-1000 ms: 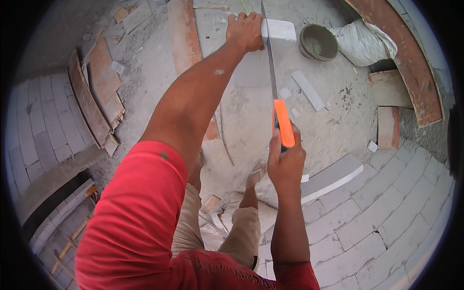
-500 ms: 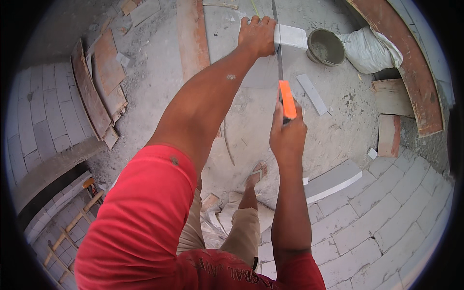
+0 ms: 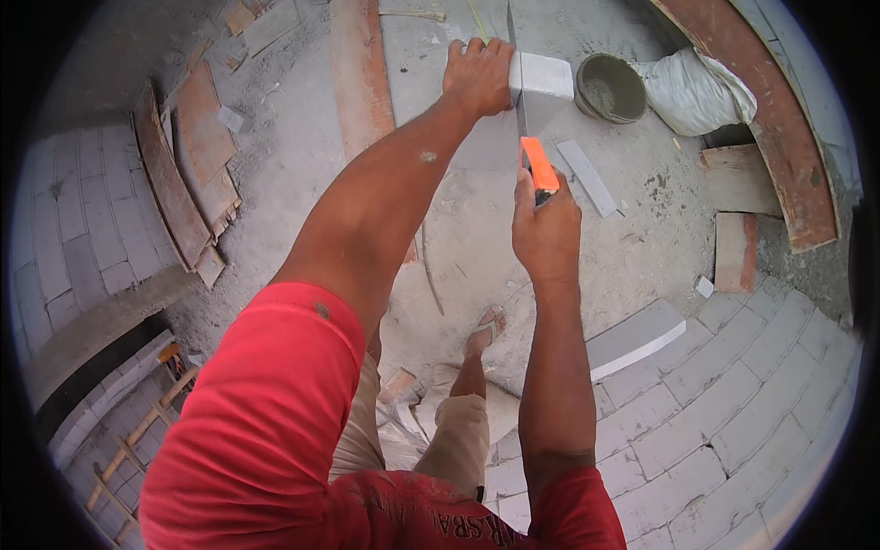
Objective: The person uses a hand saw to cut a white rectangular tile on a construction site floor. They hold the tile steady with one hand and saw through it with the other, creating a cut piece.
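My right hand (image 3: 548, 229) is closed round the handle of a handsaw (image 3: 539, 163), its top part bright orange. The long narrow blade points away from me and runs through a pale grey lightweight concrete block (image 3: 548, 73). Bearing on that block just left of the blade is my left hand (image 3: 478, 75), its fingers curled over the far edge. To the right of the blade the block's end juts out. The depth of the cut cannot be made out.
Right of the block stand a dirty bucket (image 3: 612, 87) and a white sack (image 3: 692, 96). A thin grey strip (image 3: 588, 179) lies nearer me. A long plank (image 3: 362, 78) lies left, and a block wall (image 3: 697, 431) rises at lower right, topped by a loose slab (image 3: 635, 339).
My right hand has pushed the saw forward, away from me, so the handle is closer to the block. My left hand stays on the block. The whole view has shifted slightly.
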A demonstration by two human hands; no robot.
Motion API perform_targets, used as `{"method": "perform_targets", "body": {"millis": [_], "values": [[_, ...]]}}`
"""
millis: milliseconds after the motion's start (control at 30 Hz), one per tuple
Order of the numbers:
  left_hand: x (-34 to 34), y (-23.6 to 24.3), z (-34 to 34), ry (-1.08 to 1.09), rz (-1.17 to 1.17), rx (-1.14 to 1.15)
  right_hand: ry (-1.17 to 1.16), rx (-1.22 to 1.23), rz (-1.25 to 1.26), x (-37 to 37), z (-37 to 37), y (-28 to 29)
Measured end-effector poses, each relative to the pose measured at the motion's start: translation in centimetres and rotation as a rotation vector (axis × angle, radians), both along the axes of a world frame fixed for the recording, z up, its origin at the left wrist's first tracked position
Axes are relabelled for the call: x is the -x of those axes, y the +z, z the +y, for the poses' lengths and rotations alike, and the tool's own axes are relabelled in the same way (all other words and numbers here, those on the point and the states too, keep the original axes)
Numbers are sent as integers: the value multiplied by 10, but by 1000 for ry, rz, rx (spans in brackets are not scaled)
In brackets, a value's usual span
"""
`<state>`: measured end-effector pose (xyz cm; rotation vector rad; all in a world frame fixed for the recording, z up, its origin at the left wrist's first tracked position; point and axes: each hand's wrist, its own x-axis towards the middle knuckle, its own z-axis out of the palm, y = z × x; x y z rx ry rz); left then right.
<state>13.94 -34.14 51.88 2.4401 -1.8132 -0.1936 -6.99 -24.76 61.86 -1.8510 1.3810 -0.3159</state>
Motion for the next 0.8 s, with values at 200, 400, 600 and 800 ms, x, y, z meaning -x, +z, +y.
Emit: {"method": "perform_targets", "body": {"millis": [200,400,600,800], "values": [[-6,-1,-6,18,-20,-8,-16,-35,-75,-10,4,20],[-13,2,-7,42,3,-16,81,21,-9,125,179,71],[5,7,-4,34,33,-42,2,49,170,-24,-13,10],[-7,0,0,63,-6,-30,-68,-40,-34,80,133,38]]}}
